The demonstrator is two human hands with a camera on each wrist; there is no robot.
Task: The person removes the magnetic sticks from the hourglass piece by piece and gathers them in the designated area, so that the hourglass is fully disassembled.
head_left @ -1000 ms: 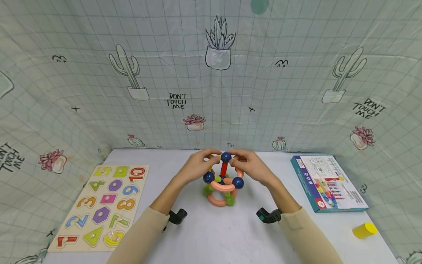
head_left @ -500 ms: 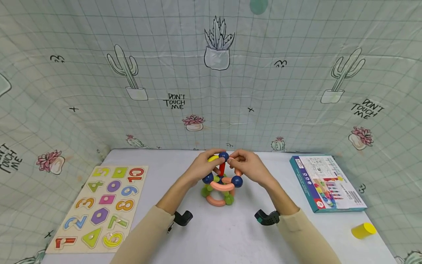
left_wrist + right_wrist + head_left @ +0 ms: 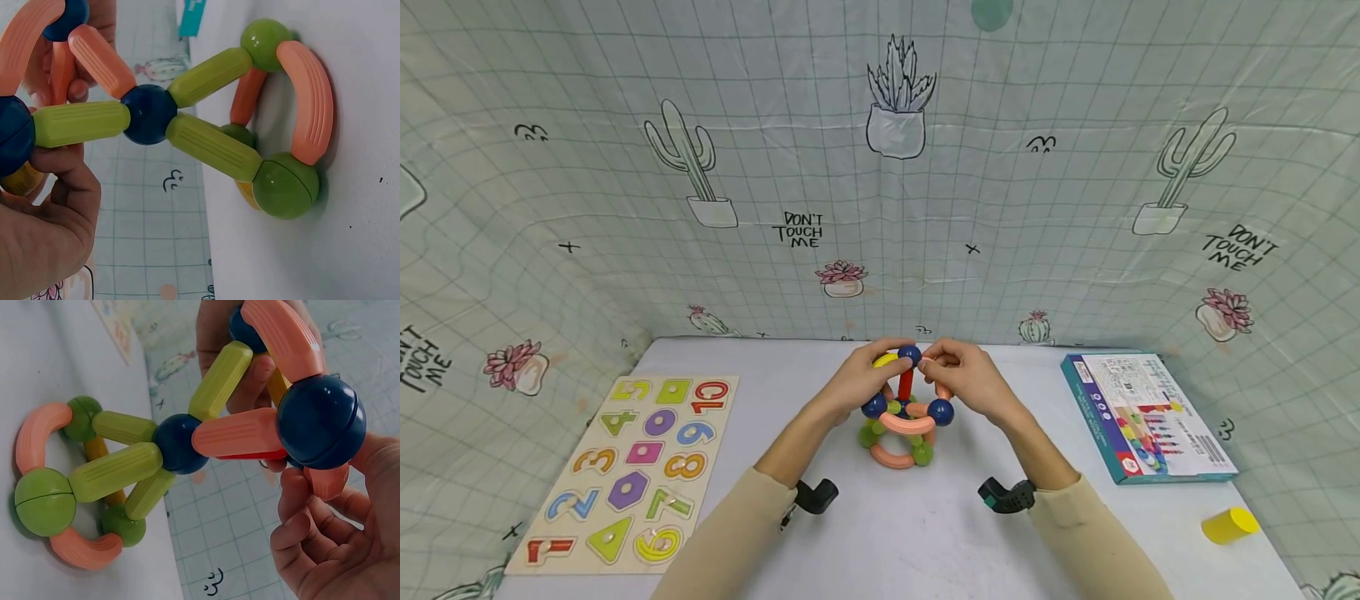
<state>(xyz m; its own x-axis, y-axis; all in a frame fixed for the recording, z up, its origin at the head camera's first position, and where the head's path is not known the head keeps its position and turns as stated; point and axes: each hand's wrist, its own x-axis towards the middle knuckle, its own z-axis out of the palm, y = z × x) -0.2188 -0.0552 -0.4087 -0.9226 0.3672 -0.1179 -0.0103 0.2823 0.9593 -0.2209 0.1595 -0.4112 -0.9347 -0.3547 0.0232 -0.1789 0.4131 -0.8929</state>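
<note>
A magnetic stick-and-ball toy structure stands on the table, with green balls [image 3: 285, 189] and curved salmon sticks at its base. Green sticks [image 3: 119, 471] rise from there to a central blue ball [image 3: 150, 114], which carries an upper ring of more blue balls. My left hand [image 3: 865, 382] holds the far top blue ball [image 3: 909, 356] between thumb and fingers, with a yellow stick [image 3: 885, 360] under its fingers. A red stick [image 3: 906, 384] slants below that ball. My right hand [image 3: 344, 544] pinches a curved salmon stick [image 3: 328, 482] on the ring's right side, beside the top ball.
A wooden number-and-shape puzzle board [image 3: 634, 471] lies at the left. On the right lie a flat toy box [image 3: 1150, 417] and a yellow cylinder [image 3: 1229, 526]. A grid-patterned cloth [image 3: 925, 200] hangs behind the white table [image 3: 910, 533].
My left hand has moved right, its fingers now round the top blue ball, which has shifted slightly left. My right fingers have come off the ball's top onto the curved salmon stick.
</note>
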